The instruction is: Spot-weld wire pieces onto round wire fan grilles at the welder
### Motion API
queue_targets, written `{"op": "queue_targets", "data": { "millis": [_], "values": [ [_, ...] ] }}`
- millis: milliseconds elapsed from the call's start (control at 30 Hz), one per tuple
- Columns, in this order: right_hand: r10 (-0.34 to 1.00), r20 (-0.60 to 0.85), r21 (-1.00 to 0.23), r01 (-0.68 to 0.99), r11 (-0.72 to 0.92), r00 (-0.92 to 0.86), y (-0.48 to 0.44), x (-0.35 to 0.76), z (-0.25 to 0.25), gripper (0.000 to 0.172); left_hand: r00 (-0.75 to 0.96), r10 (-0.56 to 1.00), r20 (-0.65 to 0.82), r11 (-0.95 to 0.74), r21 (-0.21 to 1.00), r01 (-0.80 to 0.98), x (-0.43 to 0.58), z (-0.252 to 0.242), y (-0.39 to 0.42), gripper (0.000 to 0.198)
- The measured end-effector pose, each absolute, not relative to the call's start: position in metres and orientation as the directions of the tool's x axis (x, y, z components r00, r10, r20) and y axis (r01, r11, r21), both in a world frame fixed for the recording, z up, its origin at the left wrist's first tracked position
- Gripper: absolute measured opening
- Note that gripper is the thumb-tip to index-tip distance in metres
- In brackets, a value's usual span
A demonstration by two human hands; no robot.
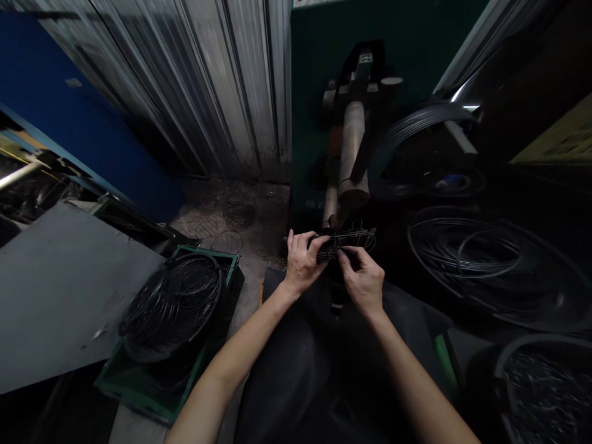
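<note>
Between my hands is a small dark wire frame (pixel 354 235), held just below the arm of a machine (pixel 352 148). My left hand (pixel 303 260) is closed on the frame's left part, thumb and fingers gripping its wires. From the right, my right hand (pixel 363 276) pinches the lower wires near the middle with thumb and forefinger. The frame's right end sticks out past my fingers, with several crossing wires and a loop. Its lower left part is hidden by my fingers. Dimness blurs the contact between frame and machine, so I cannot tell whether they touch.
At left, a green crate (pixel 235 265) holds coils of dark wire (pixel 171 302), beside a grey panel (pixel 69 290). A large wire coil (pixel 467 246) lies in a round holder at right. Below it stands a bin of small dark metal pieces (pixel 550 394). Corrugated sheeting (pixel 222 80) stands behind.
</note>
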State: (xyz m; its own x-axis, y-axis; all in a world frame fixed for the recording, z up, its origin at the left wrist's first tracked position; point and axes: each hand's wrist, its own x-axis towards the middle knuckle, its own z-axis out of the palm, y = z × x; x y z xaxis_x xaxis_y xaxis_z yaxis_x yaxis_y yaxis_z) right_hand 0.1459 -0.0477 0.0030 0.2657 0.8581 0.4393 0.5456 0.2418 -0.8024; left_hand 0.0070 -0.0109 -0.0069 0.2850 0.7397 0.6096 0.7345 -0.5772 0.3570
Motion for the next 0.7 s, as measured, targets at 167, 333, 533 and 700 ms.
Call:
{"op": "queue_targets", "data": {
  "millis": [167,333,533,700],
  "values": [
    [0.843,0.475,-0.784,0.557,0.274,0.254,-0.041,0.147,0.001,0.021,0.272,0.713,0.646,-0.596,0.355,0.72,0.009,-0.013,-0.002,0.048],
    [0.836,0.49,-0.774,0.563,0.288,0.246,-0.037,0.147,0.0,0.021,0.263,0.688,0.677,-0.626,0.369,0.687,0.01,-0.016,0.004,0.046],
    [0.84,0.481,-0.775,0.571,0.272,0.252,-0.036,0.149,-0.005,0.022,0.263,0.689,0.675,-0.627,0.373,0.684,0.011,-0.02,0.008,0.047],
    [0.855,0.446,-0.792,0.561,0.239,0.265,-0.035,0.148,-0.005,0.026,0.268,0.697,0.665,-0.625,0.381,0.682,0.011,-0.021,0.01,0.049]
  ]
}}
